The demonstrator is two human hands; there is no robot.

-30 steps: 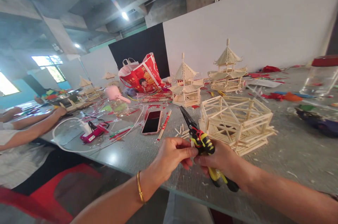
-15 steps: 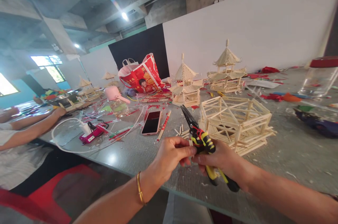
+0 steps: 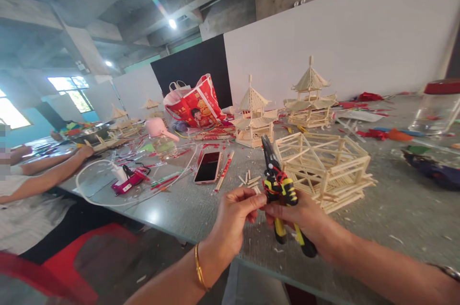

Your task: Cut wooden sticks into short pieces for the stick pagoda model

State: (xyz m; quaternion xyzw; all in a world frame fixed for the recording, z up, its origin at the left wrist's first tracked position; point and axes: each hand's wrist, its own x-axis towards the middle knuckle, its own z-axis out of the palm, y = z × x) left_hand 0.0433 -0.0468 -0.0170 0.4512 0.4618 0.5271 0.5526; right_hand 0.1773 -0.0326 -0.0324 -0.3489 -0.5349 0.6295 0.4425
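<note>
My right hand (image 3: 309, 215) is wrapped round a pair of yellow-and-black long-nosed pruning snips (image 3: 284, 191), blades pointing up and away from me. Beside it, the fingers of my left hand (image 3: 233, 214) pinch a short piece of wooden stick (image 3: 256, 190), mostly hidden by the fingertips. Just beyond, several cut stick pieces (image 3: 248, 178) lie loose on the table. To the right of the snips stands a many-sided wooden stick frame (image 3: 328, 170) with an open top. Two small stick pagodas (image 3: 252, 125) with pointed roofs stand behind it.
A phone (image 3: 207, 168) and red-wrapped chopsticks (image 3: 224, 170) lie left of my hands. Farther left are a purple power strip (image 3: 129, 184) with a white cable and a pink-topped bottle (image 3: 158, 134). A red bag (image 3: 199, 103) stands behind; a co-worker's arm (image 3: 53, 170) reaches in at left.
The snips have turned more upright and shifted slightly right, with the blades moving away from my left hand. My left hand still pinches the stick piece, its wrist slightly farther right.
</note>
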